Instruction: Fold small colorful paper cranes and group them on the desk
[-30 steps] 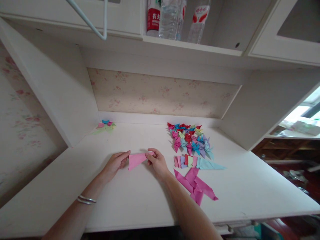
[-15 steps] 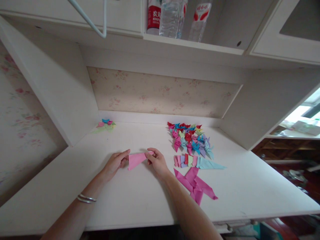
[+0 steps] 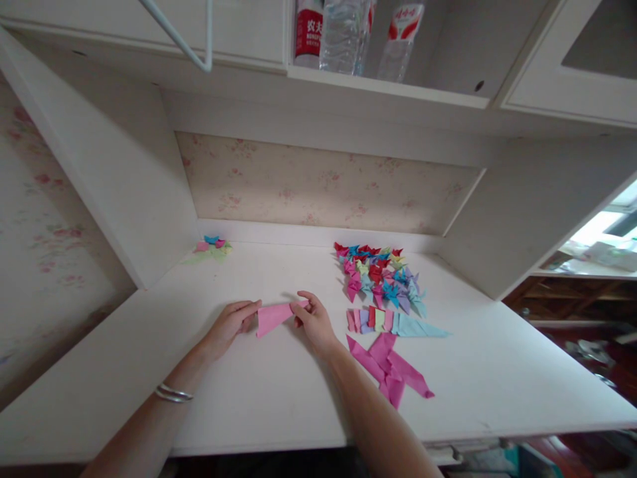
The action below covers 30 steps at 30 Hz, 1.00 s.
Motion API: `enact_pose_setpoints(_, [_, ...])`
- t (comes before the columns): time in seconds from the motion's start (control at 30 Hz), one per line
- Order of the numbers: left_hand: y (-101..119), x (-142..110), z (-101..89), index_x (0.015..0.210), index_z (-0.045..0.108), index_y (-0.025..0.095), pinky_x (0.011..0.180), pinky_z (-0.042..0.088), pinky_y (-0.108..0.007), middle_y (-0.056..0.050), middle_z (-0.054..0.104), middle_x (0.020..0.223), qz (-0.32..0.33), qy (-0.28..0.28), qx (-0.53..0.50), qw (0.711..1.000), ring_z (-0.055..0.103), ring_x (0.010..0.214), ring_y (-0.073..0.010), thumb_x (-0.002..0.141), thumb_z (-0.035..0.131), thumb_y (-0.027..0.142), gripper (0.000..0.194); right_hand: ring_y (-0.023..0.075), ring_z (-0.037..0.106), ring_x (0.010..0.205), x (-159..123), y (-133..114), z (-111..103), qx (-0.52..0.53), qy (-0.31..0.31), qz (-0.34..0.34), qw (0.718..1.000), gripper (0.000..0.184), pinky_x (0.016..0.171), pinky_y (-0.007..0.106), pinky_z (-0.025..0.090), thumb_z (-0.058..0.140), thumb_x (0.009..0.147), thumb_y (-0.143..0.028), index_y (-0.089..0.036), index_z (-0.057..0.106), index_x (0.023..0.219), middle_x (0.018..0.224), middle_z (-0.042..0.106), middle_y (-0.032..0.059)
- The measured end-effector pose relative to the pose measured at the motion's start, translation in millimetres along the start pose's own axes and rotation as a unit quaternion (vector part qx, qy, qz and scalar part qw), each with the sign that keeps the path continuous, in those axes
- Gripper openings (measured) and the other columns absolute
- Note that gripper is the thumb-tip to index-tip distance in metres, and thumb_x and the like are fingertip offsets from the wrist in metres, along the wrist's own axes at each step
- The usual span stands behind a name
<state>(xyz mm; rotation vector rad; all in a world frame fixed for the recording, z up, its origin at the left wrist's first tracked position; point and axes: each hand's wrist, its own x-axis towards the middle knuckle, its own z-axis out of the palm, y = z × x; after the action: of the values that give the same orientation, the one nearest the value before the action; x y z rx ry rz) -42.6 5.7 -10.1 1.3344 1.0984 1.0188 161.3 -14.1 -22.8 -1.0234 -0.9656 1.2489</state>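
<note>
Pink paper pinched by both hands; red bottle label reads “农夫”.

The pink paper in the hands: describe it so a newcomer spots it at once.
Start at the white table; over it are the left hand and right hand. Between their fingertips stretches the pink paper, a folded wedge narrowing toward the right hand. Unlike the darker pink papers lying to its right, it is the only paper held.
</note>
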Motion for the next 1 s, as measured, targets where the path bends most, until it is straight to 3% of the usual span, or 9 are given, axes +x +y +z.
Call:
enact_pose_setpoints(0.4, [-2.2,2.7,-2.5,0.054,0.042,0.018,0.045,0.017,-0.024,0.007,0.034,0.048,-0.015,-0.011,-0.048,0.999,0.028,0.044,-0.0069,0.077,0.065,0.050,0.045,0.0086,0.049,0.048,-1.9,4.0,2.5,-0.010,-0.009,0.008,1.000,0.040,0.048,0.022,0.038,0.075,0.069,-0.045,-0.017,0.064,0.095,0.058,0.055,-0.0042])
enact_pose_setpoints(0.5, [-2.3,5.2,-3.5,0.063,0.051,0.016,0.042,0.014,-0.023,0.007,0.036,0.054,-0.020,-0.008,-0.082,0.996,0.026,0.044,-0.0057,0.077,0.064,0.051,0.040,0.0084,0.050,0.049,-4.4,-11.8,5.0,0.031,0.023,0.039,0.998,0.039,0.050,0.023,0.040,0.077,0.066,-0.043,-0.017,0.063,0.092,0.063,0.057,-0.0039])
enact_pose_setpoints(0.6, [-2.7,6.4,-4.3,0.075,0.061,0.015,0.042,0.013,-0.023,0.007,0.034,0.055,-0.017,-0.014,-0.083,0.996,0.023,0.044,-0.0052,0.078,0.063,0.051,0.037,0.0090,0.052,0.051,-7.5,-45.0,-3.7,0.013,0.019,0.011,1.000,0.039,0.052,0.024,0.043,0.076,0.067,-0.042,-0.018,0.063,0.093,0.065,0.058,-0.0037])
enact_pose_setpoints(0.7, [-1.7,4.7,-3.7,0.075,0.062,0.014,0.042,0.013,-0.023,0.008,0.032,0.052,-0.012,-0.022,-0.063,0.998,0.022,0.043,-0.0050,0.077,0.064,0.052,0.038,0.0098,0.053,0.053,-12.3,-83.3,-30.7,-0.031,0.019,-0.048,0.998,0.040,0.054,0.024,0.043,0.077,0.067,-0.044,-0.019,0.064,0.094,0.064,0.059,-0.0036])
enact_pose_setpoints(0.8, [0.1,2.3,-2.8,0.074,0.061,0.015,0.043,0.012,-0.023,0.009,0.031,0.051,-0.011,-0.028,-0.045,0.999,0.022,0.042,-0.0054,0.077,0.063,0.053,0.039,0.0094,0.052,0.052,-19.8,-110.0,-75.3,-0.057,0.057,-0.075,0.994,0.041,0.052,0.024,0.041,0.078,0.065,-0.045,-0.019,0.064,0.094,0.064,0.059,-0.0036])
enact_pose_setpoints(1.0, [-1.5,2.7,-3.5,0.073,0.061,0.016,0.044,0.012,-0.024,0.009,0.029,0.049,-0.014,-0.030,-0.023,0.999,0.021,0.042,-0.0060,0.077,0.062,0.054,0.038,0.0102,0.050,0.055,-43.7,-121.4,-186.8,-0.156,0.179,-0.076,0.969,0.041,0.052,0.025,0.040,0.079,0.064,-0.046,-0.017,0.068,0.090,0.071,0.063,0.0016])
